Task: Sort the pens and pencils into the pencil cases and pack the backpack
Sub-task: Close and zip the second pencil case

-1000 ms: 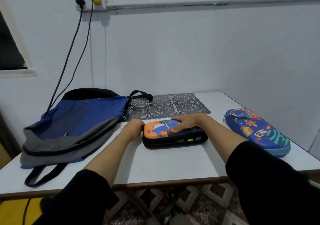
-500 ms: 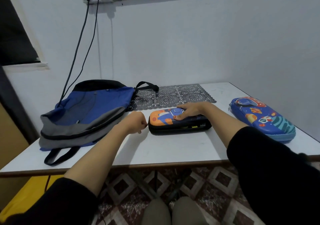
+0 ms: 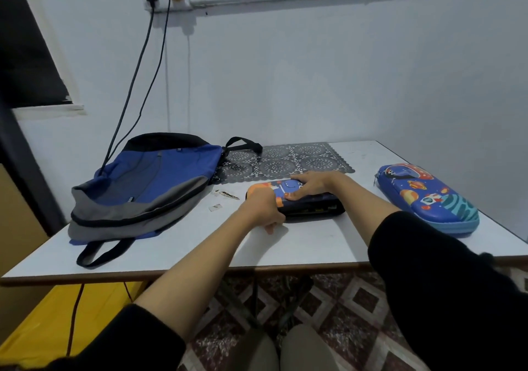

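A dark pencil case [image 3: 311,205] with an orange and blue cartoon lid lies at the middle of the white table [image 3: 300,246]. Its front seam gapes a little and yellow items show inside. My right hand [image 3: 309,183] lies flat on the lid, fingers straight, pressing down. My left hand [image 3: 264,210] is curled at the case's front left corner and pinches at the zipper line; the pull itself is hidden. A second, blue space-print pencil case [image 3: 425,196] lies zipped at the right. The blue and grey backpack [image 3: 148,182] lies flat at the left.
A dark lace mat [image 3: 288,159] lies at the back of the table against the wall. Small scraps [image 3: 228,195] lie between the backpack and the dark case. Two cables [image 3: 137,70] hang from a wall socket down behind the backpack. The table's front edge is close to me.
My left hand has moved from the dark case's left end round to its front left corner. My right hand stays flat on the lid. The view has shifted.
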